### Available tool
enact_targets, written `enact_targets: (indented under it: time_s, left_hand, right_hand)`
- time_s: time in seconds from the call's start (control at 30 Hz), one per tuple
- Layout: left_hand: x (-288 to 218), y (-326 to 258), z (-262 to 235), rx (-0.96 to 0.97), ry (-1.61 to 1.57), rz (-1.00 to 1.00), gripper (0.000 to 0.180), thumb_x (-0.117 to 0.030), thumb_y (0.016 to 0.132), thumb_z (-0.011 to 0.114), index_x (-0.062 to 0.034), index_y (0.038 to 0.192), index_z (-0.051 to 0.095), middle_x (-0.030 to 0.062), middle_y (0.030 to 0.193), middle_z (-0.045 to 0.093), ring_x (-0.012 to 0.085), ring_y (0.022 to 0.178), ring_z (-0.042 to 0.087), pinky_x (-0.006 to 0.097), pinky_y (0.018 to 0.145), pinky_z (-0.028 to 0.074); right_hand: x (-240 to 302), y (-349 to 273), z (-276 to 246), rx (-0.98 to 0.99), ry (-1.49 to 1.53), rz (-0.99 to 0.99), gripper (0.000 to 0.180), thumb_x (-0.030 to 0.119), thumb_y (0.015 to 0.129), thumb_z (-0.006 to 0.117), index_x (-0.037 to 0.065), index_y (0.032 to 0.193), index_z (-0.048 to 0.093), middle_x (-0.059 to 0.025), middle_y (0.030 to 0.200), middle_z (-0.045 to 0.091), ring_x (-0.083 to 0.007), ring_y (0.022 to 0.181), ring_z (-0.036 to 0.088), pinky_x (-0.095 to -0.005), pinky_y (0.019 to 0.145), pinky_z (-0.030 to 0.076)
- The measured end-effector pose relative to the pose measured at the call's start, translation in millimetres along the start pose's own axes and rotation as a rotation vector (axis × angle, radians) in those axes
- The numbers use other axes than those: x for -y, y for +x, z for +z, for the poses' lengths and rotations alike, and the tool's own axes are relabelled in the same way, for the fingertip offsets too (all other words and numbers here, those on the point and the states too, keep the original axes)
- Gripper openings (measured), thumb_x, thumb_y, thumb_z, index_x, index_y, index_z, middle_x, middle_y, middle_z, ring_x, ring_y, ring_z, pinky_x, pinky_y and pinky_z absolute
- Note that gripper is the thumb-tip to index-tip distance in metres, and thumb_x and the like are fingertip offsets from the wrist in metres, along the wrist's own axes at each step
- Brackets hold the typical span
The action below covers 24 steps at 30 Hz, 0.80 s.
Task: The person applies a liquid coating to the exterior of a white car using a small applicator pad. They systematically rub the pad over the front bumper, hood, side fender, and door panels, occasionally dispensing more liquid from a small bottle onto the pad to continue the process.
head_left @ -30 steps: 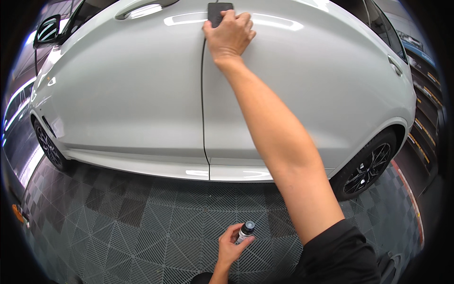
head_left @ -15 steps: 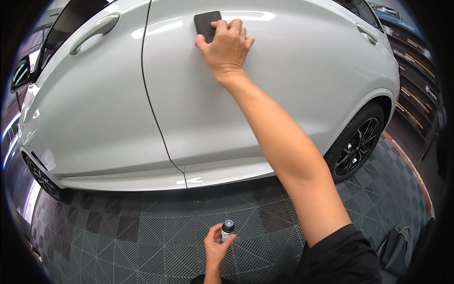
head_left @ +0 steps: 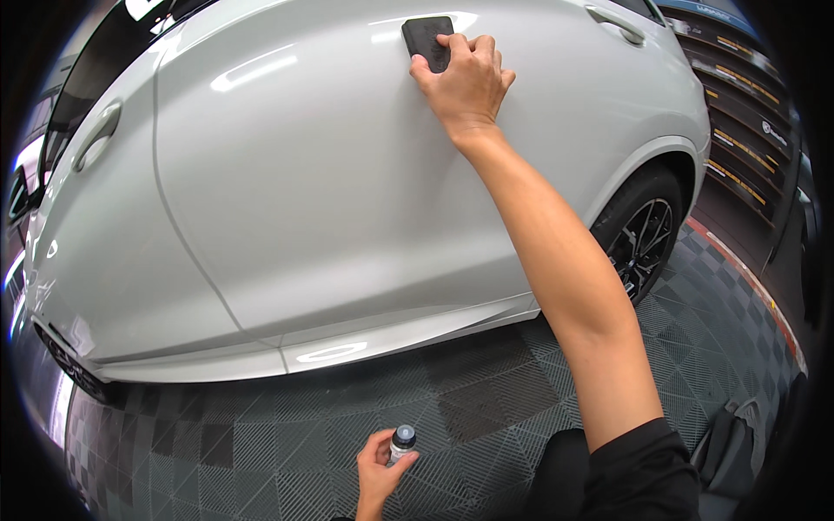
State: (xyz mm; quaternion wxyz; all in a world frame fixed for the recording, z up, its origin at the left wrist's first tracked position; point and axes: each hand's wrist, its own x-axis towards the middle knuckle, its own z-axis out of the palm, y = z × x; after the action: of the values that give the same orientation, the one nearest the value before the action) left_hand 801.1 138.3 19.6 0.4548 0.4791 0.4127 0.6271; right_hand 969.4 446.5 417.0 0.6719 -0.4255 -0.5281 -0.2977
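Observation:
My right hand (head_left: 467, 80) grips a black rectangular applicator block (head_left: 426, 42) and holds it against the upper part of a white car door (head_left: 330, 165). Thumb and fingers pinch the block's lower right side; its face toward the paint is hidden. Low in the view, my left hand (head_left: 379, 467) is closed round a small bottle (head_left: 401, 443) with a dark cap and a pale label. The bottle stands upright in the fingers, well away from the car and above the floor.
A door handle (head_left: 617, 26) lies right of the block, another handle (head_left: 97, 137) far left. The rear wheel (head_left: 641, 234) is on the right. Dark shelving (head_left: 738, 122) stands behind the car. Grey tiles (head_left: 347, 408) cover the floor; grey cloth (head_left: 731, 451) lies lower right.
My right hand and the block have slid right along the door toward the rear handle. The view has shifted rightward along the car. My left hand still holds the bottle.

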Motion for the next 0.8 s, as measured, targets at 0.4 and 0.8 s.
enact_targets:
  time_s: [0.4, 0.8]
  left_hand:
    - [-15, 22, 147, 0.098, 0.07, -0.03, 0.052, 0.005, 0.074, 0.076, -0.0012, 0.12, 0.051, 0.0152, 0.106, 0.064, 0.0284, 0.096, 0.066, 0.043, 0.081, 0.056]
    - [-25, 52, 246, 0.22, -0.018, 0.029, 0.054, 0.003, 0.074, 0.078, -0.0032, 0.121, 0.051, 0.016, 0.108, 0.063, 0.0279, 0.096, 0.065, 0.039, 0.079, 0.057]
  right_hand:
    - [-194, 63, -44, -0.095, -0.043, 0.018, 0.034, 0.036, 0.075, 0.071, 0.018, 0.103, 0.072, -0.0028, 0.102, 0.056, -0.0219, 0.097, 0.052, -0.0417, 0.082, 0.035]
    - [-375, 120, -94, -0.105, -0.212, 0.12, 0.039, 0.044, 0.079, 0.067, 0.024, 0.112, 0.071, -0.0044, 0.11, 0.061, -0.023, 0.107, 0.056, -0.0485, 0.091, 0.04]
